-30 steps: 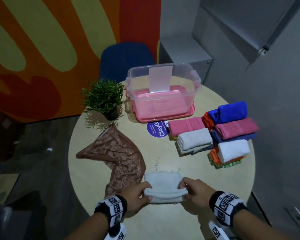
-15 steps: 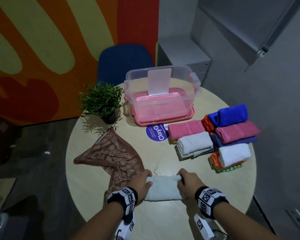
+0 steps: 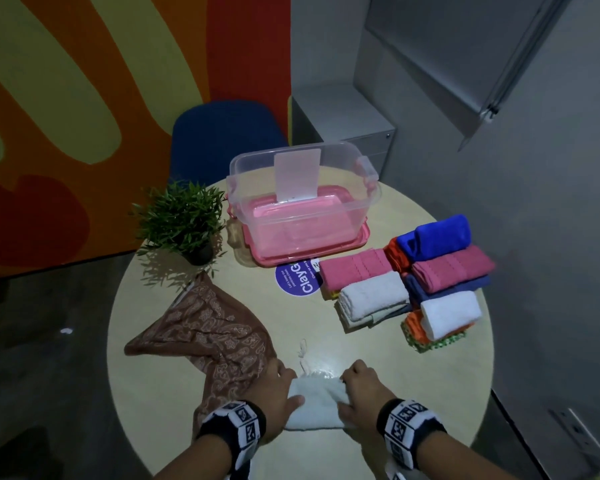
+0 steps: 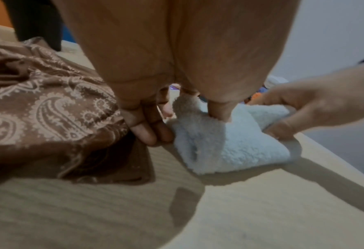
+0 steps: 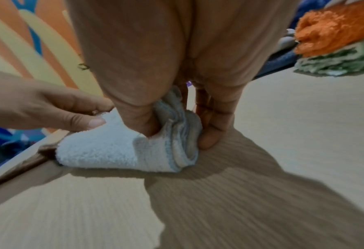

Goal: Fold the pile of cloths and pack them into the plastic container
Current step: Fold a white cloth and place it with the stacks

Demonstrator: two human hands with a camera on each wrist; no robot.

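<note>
My left hand (image 3: 274,400) and right hand (image 3: 359,396) both pinch the folded white cloth (image 3: 314,403), which lies flat on the round table (image 3: 361,348) at abt 6 o'clock, near the edge closest to me. Left grips the cloth's 9 o'clock end: in the left wrist view my thumb (image 4: 219,109) presses down into the top layer w/ the fingers (image 4: 147,133) curled at the end, tips on the table. Right grips the 3 o'clock end: in the right wrist view thumb (image 5: 147,121) sits on top, fingers (image 5: 211,133) tucked against the stacked fold edges. So both grips are narrow, closed on the cloth, w/ the cloth spanning btwn them. Loose threads (image 3: 303,351) trail from it toward 12.

The brown patterned cloth (image 3: 208,327) lies unfolded at abt 8–9 o'clock on the table, its near corner just beside my left hand, touching it or nearly so; can't tell which.

The plastic container (image 3: 302,199) stands at 12 o'clock, clear walls, sitting on its pink lid (image 3: 357,242), a white card (image 3: 297,174) upright inside. Well apart from my hands.

Folded cloths (image 3: 409,275) are stacked at abt 2–3 o'clock: blue, pink, white, grey, orange, green in two rows. A round purple sticker (image 3: 297,280) lies btwn the container and that stack. Potted plant (image 3: 182,220) at 10–11 o'clock. Blue chair (image 3: 222,133) behind the table at 12.
</note>
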